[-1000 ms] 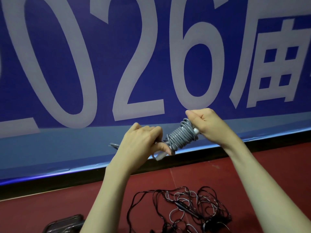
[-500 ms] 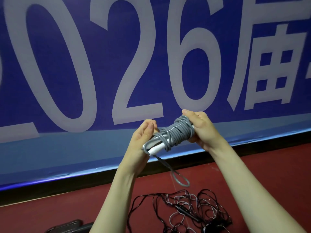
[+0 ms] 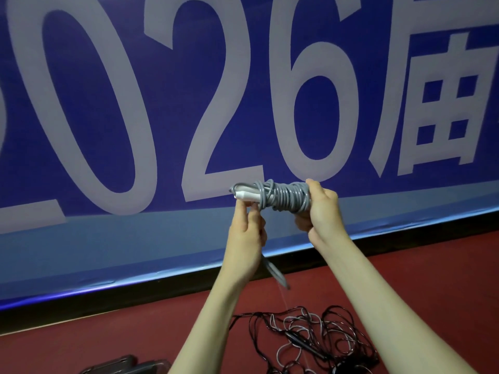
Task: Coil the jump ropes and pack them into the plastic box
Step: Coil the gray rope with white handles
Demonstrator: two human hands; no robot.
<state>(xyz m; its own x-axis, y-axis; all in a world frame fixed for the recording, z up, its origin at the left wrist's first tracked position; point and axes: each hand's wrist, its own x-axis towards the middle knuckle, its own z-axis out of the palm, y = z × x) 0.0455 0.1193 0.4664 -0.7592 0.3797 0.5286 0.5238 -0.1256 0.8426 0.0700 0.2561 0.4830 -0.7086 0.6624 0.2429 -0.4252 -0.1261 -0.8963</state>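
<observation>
A grey jump rope (image 3: 280, 197) is wound in tight turns round its white handles, held level in the air in front of the banner. My right hand (image 3: 320, 209) grips the bundle's right end. My left hand (image 3: 247, 225) pinches the loose grey rope end just under the white handle tip at the left, and that end hangs down behind my palm to about (image 3: 278, 276). On the red floor below lies a tangle of black and white jump ropes (image 3: 310, 341). The plastic box (image 3: 127, 367) shows as a dark corner at the bottom edge.
A big blue banner (image 3: 162, 103) with large pale numerals fills the view ahead, with a black strip at its foot. Red floor (image 3: 135, 333) stretches between the box and the rope tangle.
The bundle has turned from slanted to level and risen a little. My left hand slid from the bundle's end down onto the loose tail, which now hangs straight down.
</observation>
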